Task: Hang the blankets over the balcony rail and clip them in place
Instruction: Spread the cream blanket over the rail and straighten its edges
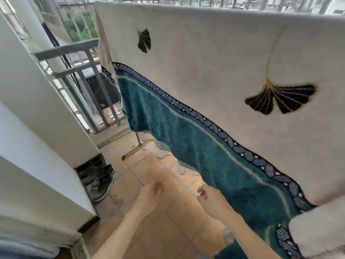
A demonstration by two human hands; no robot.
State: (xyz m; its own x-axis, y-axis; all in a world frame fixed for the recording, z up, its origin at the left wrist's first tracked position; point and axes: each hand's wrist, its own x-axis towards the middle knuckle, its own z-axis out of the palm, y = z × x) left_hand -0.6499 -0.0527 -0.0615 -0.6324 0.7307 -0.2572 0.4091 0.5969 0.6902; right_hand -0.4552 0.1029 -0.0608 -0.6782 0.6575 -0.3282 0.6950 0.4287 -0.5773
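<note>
view: head, looking down along the balcony
cream blanket (205, 62): draped over the top rail, ginkgo-leaf print facing the person, hanging flat
teal blanket (196, 157): hangs under the cream one, showing below its patterned border; the long lower edge runs from far left down toward near right
left hand (150, 192): low in frame over the tiled floor (177, 221), clear of both blankets
right hand (210, 196): just beside the teal blanket's lower edge, not touching it; the nearer of the two hands to the cloth
fingers: curled inward on both hands; a small bright glint sits at the right fingers (203, 195), possibly a clip, but blur leaves it open whether either hand holds anything
key relation: the cloth lies right of and above both hands, so the clipping line at the rail is well apart, up and forward
clips on rail: none visible along the top fold
judgement: hanging looks done for this pair, clipping not yet
other: shoes (100, 178) against the left wall
</note>
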